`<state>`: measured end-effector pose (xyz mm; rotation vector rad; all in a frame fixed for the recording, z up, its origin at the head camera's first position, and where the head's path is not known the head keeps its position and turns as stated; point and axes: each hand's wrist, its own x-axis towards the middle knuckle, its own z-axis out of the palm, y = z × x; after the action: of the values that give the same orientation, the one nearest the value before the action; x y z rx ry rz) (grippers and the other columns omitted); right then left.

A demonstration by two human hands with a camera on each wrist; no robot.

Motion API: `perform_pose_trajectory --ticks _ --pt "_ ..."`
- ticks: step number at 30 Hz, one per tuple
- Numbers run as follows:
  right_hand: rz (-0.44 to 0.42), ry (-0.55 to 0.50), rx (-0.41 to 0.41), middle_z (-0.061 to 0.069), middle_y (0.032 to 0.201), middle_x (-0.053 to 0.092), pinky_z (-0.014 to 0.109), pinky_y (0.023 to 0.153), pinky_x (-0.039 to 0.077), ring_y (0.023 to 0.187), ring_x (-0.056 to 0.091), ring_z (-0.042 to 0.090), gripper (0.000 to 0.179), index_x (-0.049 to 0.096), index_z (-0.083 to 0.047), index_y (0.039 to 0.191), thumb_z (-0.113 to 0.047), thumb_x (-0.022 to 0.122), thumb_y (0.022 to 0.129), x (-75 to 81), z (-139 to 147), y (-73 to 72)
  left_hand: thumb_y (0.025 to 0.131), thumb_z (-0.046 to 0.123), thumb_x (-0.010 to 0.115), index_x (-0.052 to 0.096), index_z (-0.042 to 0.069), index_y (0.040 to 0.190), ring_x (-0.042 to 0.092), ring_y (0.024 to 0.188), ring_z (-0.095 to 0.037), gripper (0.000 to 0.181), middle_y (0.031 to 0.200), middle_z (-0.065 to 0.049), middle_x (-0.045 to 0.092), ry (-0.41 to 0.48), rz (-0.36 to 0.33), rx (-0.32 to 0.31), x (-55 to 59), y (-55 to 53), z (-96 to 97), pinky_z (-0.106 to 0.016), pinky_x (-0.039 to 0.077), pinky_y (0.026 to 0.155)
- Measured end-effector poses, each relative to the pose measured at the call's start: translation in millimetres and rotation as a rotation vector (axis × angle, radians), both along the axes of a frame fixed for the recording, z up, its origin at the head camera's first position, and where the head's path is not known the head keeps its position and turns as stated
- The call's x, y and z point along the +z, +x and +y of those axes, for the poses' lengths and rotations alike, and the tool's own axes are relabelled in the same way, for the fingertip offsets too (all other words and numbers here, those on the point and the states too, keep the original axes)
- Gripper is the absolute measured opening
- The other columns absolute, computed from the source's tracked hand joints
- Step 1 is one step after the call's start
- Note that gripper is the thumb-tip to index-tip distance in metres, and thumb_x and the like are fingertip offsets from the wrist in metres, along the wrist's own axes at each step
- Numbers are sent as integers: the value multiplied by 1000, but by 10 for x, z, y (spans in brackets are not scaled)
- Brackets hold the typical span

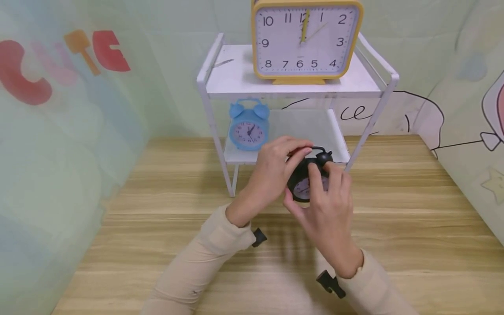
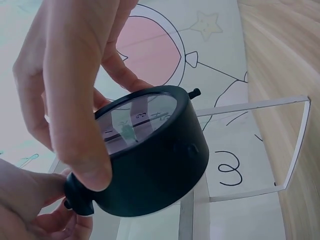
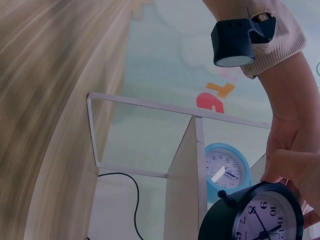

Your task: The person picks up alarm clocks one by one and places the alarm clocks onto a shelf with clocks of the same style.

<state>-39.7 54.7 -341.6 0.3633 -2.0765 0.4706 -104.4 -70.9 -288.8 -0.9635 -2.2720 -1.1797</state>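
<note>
A black twin-bell alarm clock (image 1: 301, 196) is held in the air in front of the white shelf's lower tier. My right hand (image 1: 328, 205) grips it, thumb at the lower left edge and fingers across the face and top. At the clock's top, my left hand (image 1: 273, 168) pinches around the left bell and handle, mostly covering that bell. In the left wrist view the black body (image 2: 160, 160) is tilted, with one foot showing. The right wrist view shows its white dial (image 3: 265, 217) partly cut off by the frame.
A white two-tier shelf (image 1: 293, 94) stands on the wooden table (image 1: 165, 245). On its upper tier sits a large yellow-framed clock (image 1: 305, 41). A blue twin-bell alarm clock (image 1: 249, 131) stands at the left of the lower tier. A thin black cable (image 3: 136, 200) shows behind the shelf.
</note>
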Motion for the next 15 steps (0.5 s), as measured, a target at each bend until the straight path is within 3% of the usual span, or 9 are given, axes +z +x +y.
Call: perform_pose_trajectory --ticks 8,15 --pt "8 -9 21 32 111 52 57 77 51 95 49 49 58 60 8 118 -29 75 76 33 -5 -18 101 21 62 72 3 117 64 95 -12 26 107 -5 69 40 -44 33 22 39 -56 -21 54 82" --pt "-36 -8 0 32 113 52 59 81 52 100 51 49 58 60 9 117 -27 78 75 59 27 -39 101 21 63 73 4 113 64 93 -13 24 103 -4 70 104 39 114 -9 24 -264 -22 54 79"
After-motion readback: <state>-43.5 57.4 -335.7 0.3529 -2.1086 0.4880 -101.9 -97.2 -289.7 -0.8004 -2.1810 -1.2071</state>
